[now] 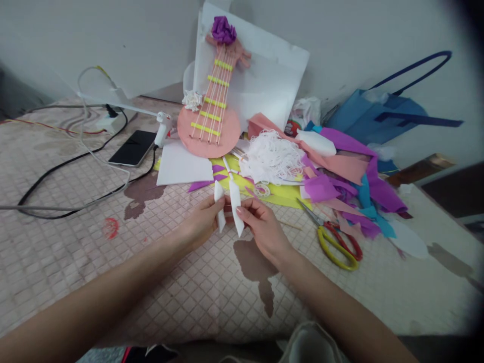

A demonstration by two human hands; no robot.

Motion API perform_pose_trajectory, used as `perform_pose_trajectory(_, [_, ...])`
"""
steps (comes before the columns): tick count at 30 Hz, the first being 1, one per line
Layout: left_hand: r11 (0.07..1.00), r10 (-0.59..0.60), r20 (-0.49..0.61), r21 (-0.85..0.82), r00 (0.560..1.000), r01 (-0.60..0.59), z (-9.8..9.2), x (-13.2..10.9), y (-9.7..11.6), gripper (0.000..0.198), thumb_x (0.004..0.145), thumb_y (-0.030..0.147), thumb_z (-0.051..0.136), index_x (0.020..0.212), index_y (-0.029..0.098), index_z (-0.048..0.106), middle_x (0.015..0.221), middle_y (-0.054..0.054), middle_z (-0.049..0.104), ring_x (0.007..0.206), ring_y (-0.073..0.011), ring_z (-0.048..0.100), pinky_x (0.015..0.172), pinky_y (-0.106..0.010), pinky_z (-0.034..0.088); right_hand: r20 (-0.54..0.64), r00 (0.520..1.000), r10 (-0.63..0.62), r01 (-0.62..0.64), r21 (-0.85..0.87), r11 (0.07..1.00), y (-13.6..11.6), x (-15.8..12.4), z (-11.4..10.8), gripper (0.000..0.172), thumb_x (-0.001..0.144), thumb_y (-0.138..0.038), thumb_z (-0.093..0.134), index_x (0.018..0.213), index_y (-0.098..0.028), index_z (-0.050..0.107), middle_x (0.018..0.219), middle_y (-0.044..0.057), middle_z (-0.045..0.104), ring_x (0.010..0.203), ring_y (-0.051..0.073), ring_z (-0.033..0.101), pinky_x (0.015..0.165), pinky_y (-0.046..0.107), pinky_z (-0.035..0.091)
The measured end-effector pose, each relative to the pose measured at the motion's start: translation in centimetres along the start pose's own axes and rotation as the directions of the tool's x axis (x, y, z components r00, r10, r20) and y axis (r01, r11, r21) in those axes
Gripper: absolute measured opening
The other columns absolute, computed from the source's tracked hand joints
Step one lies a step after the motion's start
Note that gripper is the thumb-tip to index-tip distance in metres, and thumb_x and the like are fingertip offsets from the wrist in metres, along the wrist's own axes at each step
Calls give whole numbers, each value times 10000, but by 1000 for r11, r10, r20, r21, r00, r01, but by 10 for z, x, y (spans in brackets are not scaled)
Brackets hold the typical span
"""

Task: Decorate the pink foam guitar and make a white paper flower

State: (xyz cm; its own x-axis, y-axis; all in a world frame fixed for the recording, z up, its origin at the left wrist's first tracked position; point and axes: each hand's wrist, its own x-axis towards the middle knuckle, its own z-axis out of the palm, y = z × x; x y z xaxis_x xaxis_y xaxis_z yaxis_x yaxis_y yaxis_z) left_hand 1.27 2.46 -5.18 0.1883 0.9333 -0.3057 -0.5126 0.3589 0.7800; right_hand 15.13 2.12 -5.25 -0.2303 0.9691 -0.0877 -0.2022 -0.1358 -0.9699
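My left hand (207, 217) pinches a narrow white folded strip (219, 194), which looks like crepe paper. Between the thumb and fingers of my right hand (260, 222) is a second white folded strip (235, 200) with pointed ends. Both strips stand nearly upright, side by side with a small gap. Just beyond them lie yellow paper (287, 195), purple scraps (202, 185) and a heap of white string (270, 156). A pink paper guitar (207, 141) with yellow bars and strings leans on a white board (272, 75), with a purple paper flower (223, 30) at its top.
Scissors (336, 247) with yellow and red handles lie at right, below colourful paper scraps (325, 189). At left are a glue gun (162, 128), a phone (132, 148), a power strip (111, 121) and looping cables (49, 174). A blue bag (378, 113) stands behind.
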Motion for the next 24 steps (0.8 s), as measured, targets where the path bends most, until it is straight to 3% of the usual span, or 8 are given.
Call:
perform_pose_trajectory(6, [995,-45,57,-82,997,50,5,-3,-5,152,808,168,577,941,131,641,917,-75,685,776,-140,640,690,-237,491,-19,1000,-4,3,-71,997,9,-1,6,228,718,-391,658,722,-184,563,628,-44,488,548,84,413,514,217,350])
perform_pose_trajectory(14, [986,-72,123,-141,990,89,5,-2,-7,187,852,228,492,893,144,654,851,-59,666,747,-144,618,662,-251,490,-33,998,-47,43,-105,994,10,0,6,198,741,-365,641,719,-192,548,652,-44,504,539,84,419,505,221,342])
perform_pose_trajectory(21, [986,-43,45,-161,998,50,8,-3,-7,156,838,185,503,908,147,637,821,-45,654,709,-135,609,637,-249,488,-11,999,-30,29,-83,996,6,-1,6,212,731,-385,646,726,-192,559,637,-47,489,534,82,410,495,216,335])
perform_pose_trajectory(24, [987,-42,62,-151,997,51,9,-4,-8,159,832,146,488,877,144,640,808,-42,659,706,-130,611,649,-245,487,-14,999,-34,33,-97,995,9,-1,6,189,733,-367,647,723,-192,576,655,-42,505,539,82,411,501,221,331])
